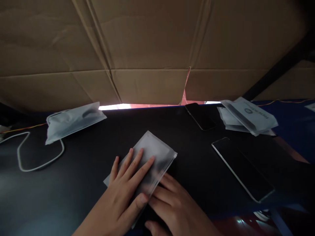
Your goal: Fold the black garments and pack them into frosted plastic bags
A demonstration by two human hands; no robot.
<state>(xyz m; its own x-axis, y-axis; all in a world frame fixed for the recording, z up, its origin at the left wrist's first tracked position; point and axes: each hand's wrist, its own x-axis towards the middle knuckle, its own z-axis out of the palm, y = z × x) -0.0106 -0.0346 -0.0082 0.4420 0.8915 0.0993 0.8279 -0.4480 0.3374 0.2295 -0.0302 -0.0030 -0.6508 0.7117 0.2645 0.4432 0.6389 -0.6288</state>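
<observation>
A frosted, translucent zip pouch lies at a slant on the black table in front of me. My left hand rests flat on it, fingers spread across its top face and thumb near its lower right edge. Close by, my right hand reaches to that same edge. Its fingers are stretched out and their tips disappear at the edge; whether they are inside the pouch or under it, I cannot tell. The right thumb sits apart from the fingers, lower down. What the pouch contains does not show clearly.
A filled frosted pouch lies at the back left beside a white cable. Rightward are a dark phone, a larger phone and stacked printed pouches. Cardboard walls off the back.
</observation>
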